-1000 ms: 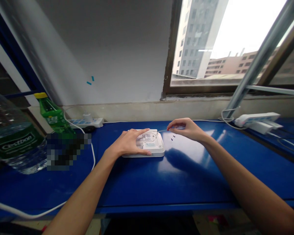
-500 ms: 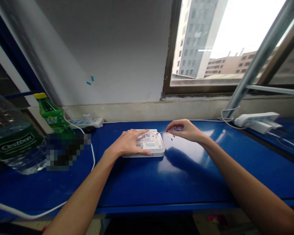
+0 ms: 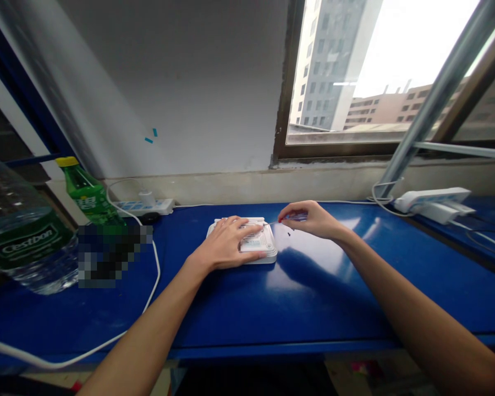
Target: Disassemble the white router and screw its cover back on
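A white router-like box [image 3: 268,252] with vents and a label lies on the blue table. My left hand [image 3: 226,242] rests on its top, fingers spread, covering much of the left and middle, the thumb near the front edge. To the right of the box, my right hand [image 3: 307,219] is closed on a thin screwdriver, mostly hidden in the fingers. Its slim shaft [image 3: 274,223] points left, the tip at the box's back right part. Small dark screws [image 3: 289,234] lie on the table just below my right hand.
At the left stand a large water bottle [image 3: 28,242] and a green bottle [image 3: 86,195] beside a blurred-out dark object. A white cable [image 3: 158,264] curves past them. Power strips [image 3: 160,207] lie at the back left and right [image 3: 437,201]. A metal post [image 3: 412,126] rises at the right.
My left hand has slid right across the top of the box and covers more of the label. My right hand with the screwdriver has barely moved.
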Tool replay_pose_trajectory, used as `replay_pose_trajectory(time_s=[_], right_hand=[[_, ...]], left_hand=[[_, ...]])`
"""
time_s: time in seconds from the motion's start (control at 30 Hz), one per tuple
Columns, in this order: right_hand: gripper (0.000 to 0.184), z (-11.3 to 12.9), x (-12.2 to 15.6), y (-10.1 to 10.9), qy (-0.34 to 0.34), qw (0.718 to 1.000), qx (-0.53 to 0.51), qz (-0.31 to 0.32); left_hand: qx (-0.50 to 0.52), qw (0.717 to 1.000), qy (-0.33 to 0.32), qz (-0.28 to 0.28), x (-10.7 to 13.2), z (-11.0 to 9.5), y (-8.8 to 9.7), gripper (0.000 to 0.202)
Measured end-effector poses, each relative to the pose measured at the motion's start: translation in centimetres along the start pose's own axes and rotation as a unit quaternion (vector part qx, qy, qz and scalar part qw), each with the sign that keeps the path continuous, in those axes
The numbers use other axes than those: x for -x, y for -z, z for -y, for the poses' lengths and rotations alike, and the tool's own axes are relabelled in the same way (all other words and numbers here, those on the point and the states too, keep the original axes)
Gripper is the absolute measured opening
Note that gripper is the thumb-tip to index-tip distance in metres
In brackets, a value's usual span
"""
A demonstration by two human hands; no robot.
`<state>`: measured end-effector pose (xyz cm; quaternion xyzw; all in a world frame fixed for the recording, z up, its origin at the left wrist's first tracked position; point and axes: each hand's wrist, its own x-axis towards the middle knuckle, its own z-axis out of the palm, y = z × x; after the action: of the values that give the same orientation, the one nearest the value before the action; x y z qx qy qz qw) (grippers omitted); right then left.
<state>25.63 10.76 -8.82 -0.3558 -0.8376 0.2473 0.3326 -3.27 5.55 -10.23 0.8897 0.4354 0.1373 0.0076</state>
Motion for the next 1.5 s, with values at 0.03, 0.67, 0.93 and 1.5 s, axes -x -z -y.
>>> replay_pose_trajectory(time_s=[0.03,0.67,0.93,1.5], right_hand=[[0.014,0.0,0.0,0.0,-0.003,1.000,-0.003,0.002],[0.019,0.8,0.0,0.9,-0.033,0.998,-0.035,0.026],[0.020,0.6,0.0,0.5,-0.027,0.999,-0.033,0.009],[0.016,0.1,-0.1,0.2,-0.012,1.000,0.002,-0.002]], left_hand=[[-0.001,1.000,0.005,-0.001,-0.1,-0.1,-0.1,0.073],[-0.016,0.999,0.044,0.007,-0.5,-1.2,-0.2,0.065],[0.011,0.999,0.038,0.005,-0.3,-0.9,0.2,0.078],[0.036,0.999,0.038,0.008,-0.1,-0.9,0.5,0.078]])
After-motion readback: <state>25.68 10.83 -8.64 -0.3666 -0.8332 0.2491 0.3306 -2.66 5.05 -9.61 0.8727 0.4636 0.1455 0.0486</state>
